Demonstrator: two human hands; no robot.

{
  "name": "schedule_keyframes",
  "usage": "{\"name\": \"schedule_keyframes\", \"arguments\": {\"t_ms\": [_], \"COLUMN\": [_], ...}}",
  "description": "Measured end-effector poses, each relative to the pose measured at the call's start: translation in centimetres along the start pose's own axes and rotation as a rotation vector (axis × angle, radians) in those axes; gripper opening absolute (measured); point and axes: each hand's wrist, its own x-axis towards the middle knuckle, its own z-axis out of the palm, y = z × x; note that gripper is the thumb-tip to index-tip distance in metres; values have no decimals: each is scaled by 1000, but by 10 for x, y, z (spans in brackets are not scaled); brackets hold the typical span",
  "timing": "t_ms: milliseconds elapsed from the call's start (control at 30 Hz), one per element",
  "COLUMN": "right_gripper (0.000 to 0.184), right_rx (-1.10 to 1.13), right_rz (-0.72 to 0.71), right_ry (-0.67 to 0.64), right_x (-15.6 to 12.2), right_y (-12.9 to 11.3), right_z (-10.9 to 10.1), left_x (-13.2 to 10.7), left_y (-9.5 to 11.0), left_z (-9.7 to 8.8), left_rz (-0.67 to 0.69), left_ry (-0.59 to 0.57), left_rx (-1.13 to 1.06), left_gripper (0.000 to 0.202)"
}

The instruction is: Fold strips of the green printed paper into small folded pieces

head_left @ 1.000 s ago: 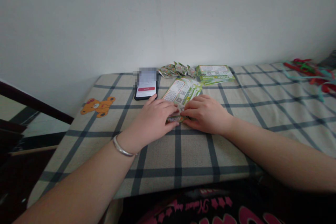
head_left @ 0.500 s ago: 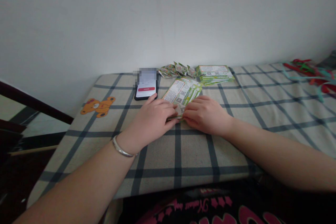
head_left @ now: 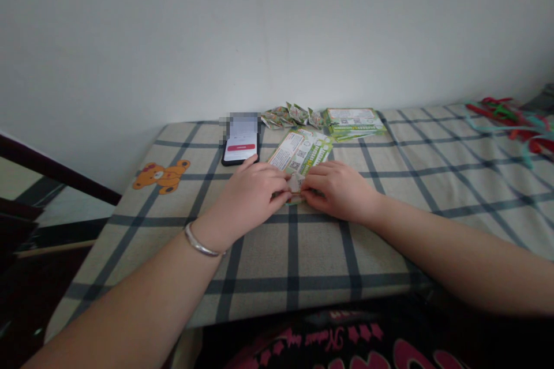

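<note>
A green and white printed card (head_left: pixel 298 153), with small text and square codes, lies slanted on the checked tablecloth (head_left: pixel 268 253). My left hand (head_left: pixel 255 193) pinches its near left edge between thumb and fingers. Opposite it, my right hand (head_left: pixel 340 190) grips the near right edge the same way. Between my fingertips the near end of the card looks folded or curled; its exact shape is partly hidden by my fingers. A black phone (head_left: pixel 241 147) with a lit screen lies just beyond my left hand, close to its outstretched forefinger.
Several folded green paper pieces (head_left: pixel 292 116) sit in a row against the wall. Right of them is a stack of similar cards (head_left: pixel 355 121). An orange bear cutout (head_left: pixel 162 177) lies at left, and red and teal strips (head_left: pixel 515 124) at far right.
The card's near end has changed shape slightly between my fingertips, showing a pale strip now. Both hands keep almost the same place, their fingers shifted a little.
</note>
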Motion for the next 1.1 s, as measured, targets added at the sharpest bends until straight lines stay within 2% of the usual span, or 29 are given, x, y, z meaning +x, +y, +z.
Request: {"name": "schedule_keyframes", "arguments": {"t_ms": [133, 267, 733, 900, 1100], "right_gripper": [27, 26, 26, 28, 29], "right_rx": [-17, -20, 19, -6, -42], "right_rz": [53, 81, 168, 176, 119], "right_ry": [11, -7, -31, -31, -28], "right_x": [-3, -4, 2, 4, 5], "right_y": [3, 4, 2, 2, 6], "right_z": [-2, -1, 2, 4, 6], "left_x": [2, 2, 5, 7, 4], "left_y": [-2, -3, 3, 5, 5], "left_z": [1, 2, 8, 7, 7], "left_rz": [33, 56, -64, -95, -42], "left_ry": [-6, 9, 10, -10, -10], "left_rx": [-16, -38, -47, -33, 8], "left_gripper": [18, 19, 19, 20, 23]}}
